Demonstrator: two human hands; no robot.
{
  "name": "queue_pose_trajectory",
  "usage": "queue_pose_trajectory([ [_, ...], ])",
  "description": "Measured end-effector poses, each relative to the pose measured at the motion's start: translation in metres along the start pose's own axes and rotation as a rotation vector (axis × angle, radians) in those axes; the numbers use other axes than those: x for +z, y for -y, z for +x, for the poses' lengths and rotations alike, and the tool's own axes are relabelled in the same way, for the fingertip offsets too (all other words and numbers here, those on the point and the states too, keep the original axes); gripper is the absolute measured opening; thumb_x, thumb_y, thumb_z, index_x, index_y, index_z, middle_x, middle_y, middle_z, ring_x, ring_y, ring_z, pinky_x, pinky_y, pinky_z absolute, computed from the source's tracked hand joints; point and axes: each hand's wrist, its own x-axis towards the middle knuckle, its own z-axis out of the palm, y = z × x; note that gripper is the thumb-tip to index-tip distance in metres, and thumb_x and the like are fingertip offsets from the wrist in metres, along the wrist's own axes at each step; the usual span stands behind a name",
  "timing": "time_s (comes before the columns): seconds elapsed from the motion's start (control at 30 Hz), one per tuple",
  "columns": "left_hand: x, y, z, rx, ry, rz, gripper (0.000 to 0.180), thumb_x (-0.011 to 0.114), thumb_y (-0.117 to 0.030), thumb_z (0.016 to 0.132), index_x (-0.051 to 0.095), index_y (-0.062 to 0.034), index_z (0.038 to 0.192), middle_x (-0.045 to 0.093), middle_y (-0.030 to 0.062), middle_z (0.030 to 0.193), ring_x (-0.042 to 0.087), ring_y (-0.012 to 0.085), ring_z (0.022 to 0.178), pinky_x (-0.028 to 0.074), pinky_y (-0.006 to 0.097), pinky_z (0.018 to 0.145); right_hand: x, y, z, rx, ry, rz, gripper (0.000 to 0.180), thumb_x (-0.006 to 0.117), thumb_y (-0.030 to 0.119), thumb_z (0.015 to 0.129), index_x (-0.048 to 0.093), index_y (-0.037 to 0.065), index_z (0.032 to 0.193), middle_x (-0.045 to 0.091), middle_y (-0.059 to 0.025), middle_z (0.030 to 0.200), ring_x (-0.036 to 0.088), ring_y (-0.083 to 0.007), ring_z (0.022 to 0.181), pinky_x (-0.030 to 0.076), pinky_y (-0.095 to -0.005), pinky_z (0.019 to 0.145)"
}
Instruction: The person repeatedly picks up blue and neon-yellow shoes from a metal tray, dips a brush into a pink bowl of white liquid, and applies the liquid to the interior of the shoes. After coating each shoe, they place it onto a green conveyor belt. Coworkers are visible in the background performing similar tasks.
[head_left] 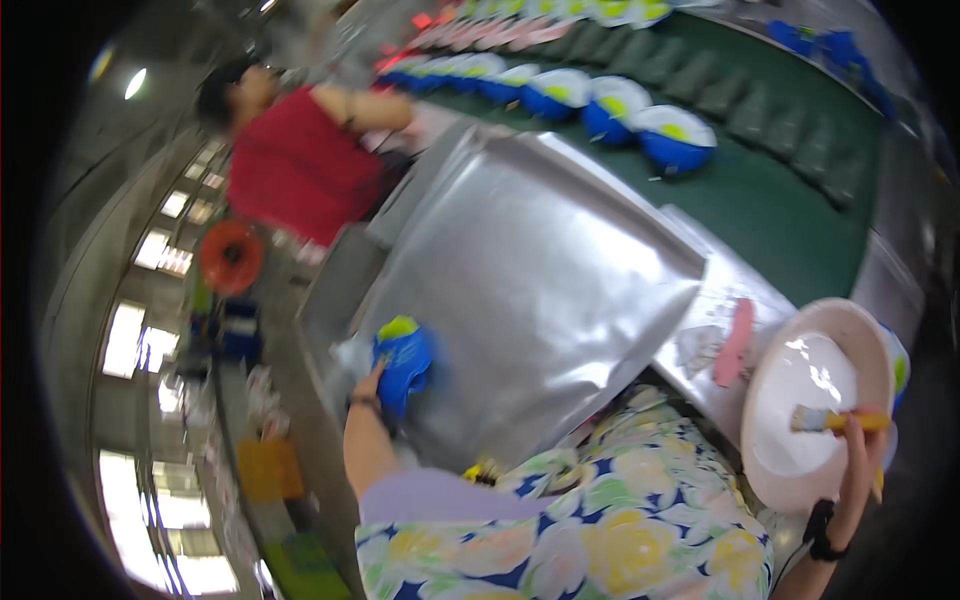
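Observation:
At the left edge of a shiny metal-topped surface (520,260), my left hand (369,388) is closed on a blue shaped piece with a yellow-green top (404,362); motion blurs it, and its exact kind cannot be made out. My right hand (858,448) grips a paintbrush (824,420) with a yellow handle. Its pale bristles are over a wide, pale pink basin (757,430) holding white liquid. Beside the basin, a pink flat strip (737,342) and a crumpled whitish scrap (700,348) rest on a narrow white ledge (715,280).
Across the metal surface runs a green conveyor belt (770,240) with rows of blue-and-white rounded pieces (677,140), dark pieces (785,135) and pink ones (515,33). A person in a red top (300,165) is at the far left. An orange round object (232,256) stands beyond the left edge.

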Motion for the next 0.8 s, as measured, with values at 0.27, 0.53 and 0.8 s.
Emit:
queue_pose_trajectory([
  [0.27,0.181,-0.049,-0.064,0.466,0.367,-0.253,0.058,0.077,-0.017,0.084,0.052,-0.0059,0.135,0.062,0.0130,0.122,0.061,0.0249,0.111,0.051,0.040,0.094,0.028,0.030,-0.004,0.009,0.057,0.150,0.013,0.065,0.005,0.089,0.056,0.002,0.097,0.062,-0.0060,0.092,0.064,-0.0125,0.083,0.053,-0.0248,0.073],
  [0.53,0.324,-0.207,-0.114,1.391,0.535,0.907,0.075,0.086,-0.018,0.065,0.056,-0.0132,0.134,0.059,0.0122,0.127,0.054,0.0279,0.119,0.043,0.042,0.101,0.024,0.015,-0.011,-0.020,0.077,0.083,0.014,0.065,0.005,0.089,0.055,0.003,0.098,0.061,-0.0046,0.089,0.063,-0.0105,0.079,0.052,-0.0231,0.072],
  [0.8,0.384,-0.191,-0.091,0.897,0.614,0.807,0.056,0.050,-0.022,0.088,0.048,-0.0099,0.142,0.055,0.0210,0.137,0.044,0.0437,0.131,0.031,0.049,0.111,-0.022,-0.032,-0.018,-0.008,-0.062,0.042,0.011,0.061,0.005,0.091,0.054,0.002,0.099,0.059,-0.0033,0.085,0.059,-0.0089,0.075,0.048,-0.0218,0.067],
])
